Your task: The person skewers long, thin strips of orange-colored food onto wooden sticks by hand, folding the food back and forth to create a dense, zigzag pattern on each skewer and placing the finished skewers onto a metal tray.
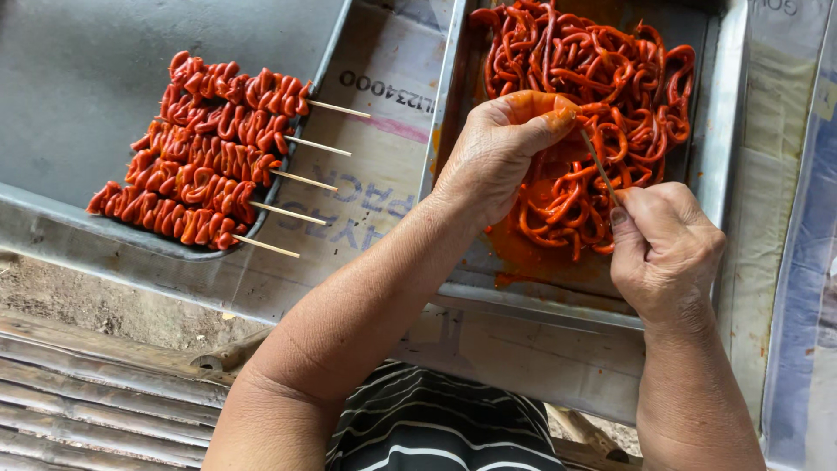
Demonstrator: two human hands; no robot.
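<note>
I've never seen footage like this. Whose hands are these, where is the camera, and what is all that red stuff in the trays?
There is no machine here: a person wears a camera on the head, so you look down at their own two bare hands. The right hand grips a thin wooden skewer. The left hand, its fingertips stained orange, pinches the skewer's upper end among the loose strips, a red-orange, saucy, coiled tangle piled in a metal tray. To the left, five finished skewers, threaded with the same folded red strips, lie side by side on a grey tray, sticks poking over its rim. Printed cardboard lies between the trays.
</note>
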